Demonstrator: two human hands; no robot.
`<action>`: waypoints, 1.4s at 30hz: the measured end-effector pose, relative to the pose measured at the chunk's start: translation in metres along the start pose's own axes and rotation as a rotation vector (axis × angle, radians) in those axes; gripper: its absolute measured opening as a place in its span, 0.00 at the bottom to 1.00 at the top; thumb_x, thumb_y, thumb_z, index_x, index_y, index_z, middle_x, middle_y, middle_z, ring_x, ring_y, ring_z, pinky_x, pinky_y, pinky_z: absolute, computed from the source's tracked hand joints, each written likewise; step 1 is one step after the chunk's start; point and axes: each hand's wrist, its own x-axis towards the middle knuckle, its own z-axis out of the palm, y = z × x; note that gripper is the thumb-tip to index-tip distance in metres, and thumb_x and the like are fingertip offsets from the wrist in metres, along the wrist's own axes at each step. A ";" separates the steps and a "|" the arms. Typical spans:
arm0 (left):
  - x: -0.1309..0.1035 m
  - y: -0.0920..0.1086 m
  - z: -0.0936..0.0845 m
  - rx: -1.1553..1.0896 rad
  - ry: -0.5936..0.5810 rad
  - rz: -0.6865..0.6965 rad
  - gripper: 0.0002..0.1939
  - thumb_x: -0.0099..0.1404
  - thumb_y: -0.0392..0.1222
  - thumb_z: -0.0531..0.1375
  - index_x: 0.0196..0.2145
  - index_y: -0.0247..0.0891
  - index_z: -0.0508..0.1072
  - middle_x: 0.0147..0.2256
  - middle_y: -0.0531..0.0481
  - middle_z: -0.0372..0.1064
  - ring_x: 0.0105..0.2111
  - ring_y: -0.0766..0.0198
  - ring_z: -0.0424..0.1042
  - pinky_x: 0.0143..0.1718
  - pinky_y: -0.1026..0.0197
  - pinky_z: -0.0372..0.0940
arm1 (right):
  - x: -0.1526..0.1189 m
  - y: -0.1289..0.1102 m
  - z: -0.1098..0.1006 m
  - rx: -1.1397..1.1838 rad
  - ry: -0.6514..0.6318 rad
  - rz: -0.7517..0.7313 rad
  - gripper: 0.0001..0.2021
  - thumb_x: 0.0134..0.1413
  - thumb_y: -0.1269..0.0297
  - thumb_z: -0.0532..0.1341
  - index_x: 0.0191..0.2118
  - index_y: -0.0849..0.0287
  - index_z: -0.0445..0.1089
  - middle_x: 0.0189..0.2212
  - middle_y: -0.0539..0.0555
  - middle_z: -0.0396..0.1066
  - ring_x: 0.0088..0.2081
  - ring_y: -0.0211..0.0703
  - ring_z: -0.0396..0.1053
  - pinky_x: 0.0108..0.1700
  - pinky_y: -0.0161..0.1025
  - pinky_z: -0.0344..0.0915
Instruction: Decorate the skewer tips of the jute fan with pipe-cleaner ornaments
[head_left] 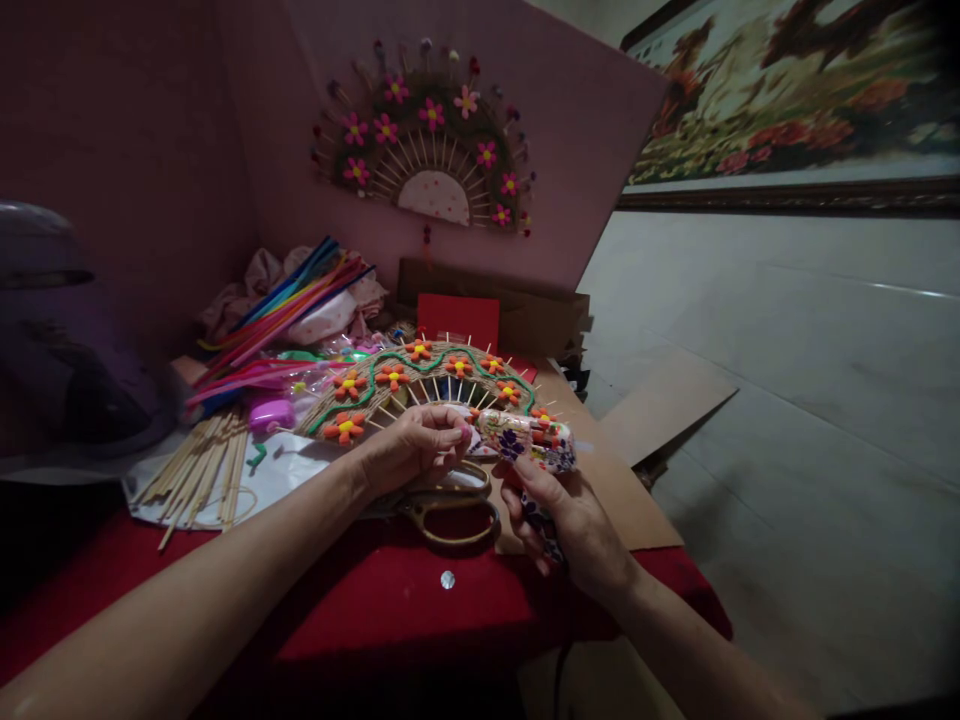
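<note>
Left hand (429, 438): fingers nearly closed, thumb and forefinger pinching a small pink piece (466, 435). From my end I can't make out its exact shape. Right hand (566, 515): wrapped round the handle of a flower-patterned glue gun (517, 436), its body pointing left toward the pink piece. The two hands are apart, with the front of the gun between them.

Counts: one small pink piece, one glue gun. One half-round table fan (375, 366) just beyond the hands, on the table; I count eight orange flowers with yellow middles on it, plus one wavy green strip. One pair of scissors (455, 540), partly under the left hand. One small silver disc (448, 580) on the red cloth (360, 620), nearer me. Thin sticks (199, 470) in a loose pile at left, too overlapped to count.

Further out: one purple-pink tub (271, 415) beside the sticks, coloured strips (289, 305) heaped behind it, a red card (459, 322) behind the table fan, brown cardboard (615, 490) at right. A second fan (450, 115), with nine pink flowers, hangs on the pink backing. A framed picture (795, 90) is upper right.

In the way: my hands and the gun hide part of the table fan's lower edge; the left hand and wrist cover part of the scissors.
</note>
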 end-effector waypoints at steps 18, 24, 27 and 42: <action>0.000 0.002 0.000 0.015 0.008 0.018 0.08 0.52 0.37 0.65 0.28 0.32 0.70 0.22 0.53 0.64 0.18 0.75 0.60 0.17 0.73 0.54 | -0.002 0.000 -0.001 -0.024 0.050 -0.034 0.20 0.55 0.48 0.55 0.25 0.63 0.65 0.16 0.46 0.60 0.12 0.27 0.55 0.11 0.26 0.54; 0.000 0.001 0.000 -0.017 0.014 0.019 0.08 0.52 0.36 0.65 0.28 0.32 0.69 0.23 0.53 0.64 0.18 0.76 0.60 0.18 0.73 0.54 | 0.000 0.004 0.001 -0.060 0.048 -0.046 0.20 0.55 0.48 0.55 0.24 0.62 0.64 0.14 0.46 0.60 0.12 0.29 0.56 0.11 0.26 0.53; 0.001 0.000 -0.001 -0.003 0.002 0.028 0.07 0.53 0.36 0.64 0.29 0.32 0.69 0.23 0.53 0.63 0.19 0.75 0.59 0.18 0.73 0.54 | 0.001 0.006 0.000 -0.087 0.048 -0.044 0.21 0.56 0.48 0.54 0.23 0.62 0.63 0.11 0.45 0.59 0.11 0.28 0.56 0.12 0.26 0.53; 0.000 0.000 -0.001 0.029 -0.002 0.024 0.07 0.53 0.37 0.64 0.28 0.32 0.69 0.22 0.53 0.63 0.18 0.75 0.59 0.17 0.72 0.52 | 0.000 0.006 0.003 -0.052 0.072 -0.058 0.21 0.56 0.48 0.54 0.22 0.61 0.63 0.09 0.44 0.55 0.11 0.30 0.56 0.13 0.27 0.55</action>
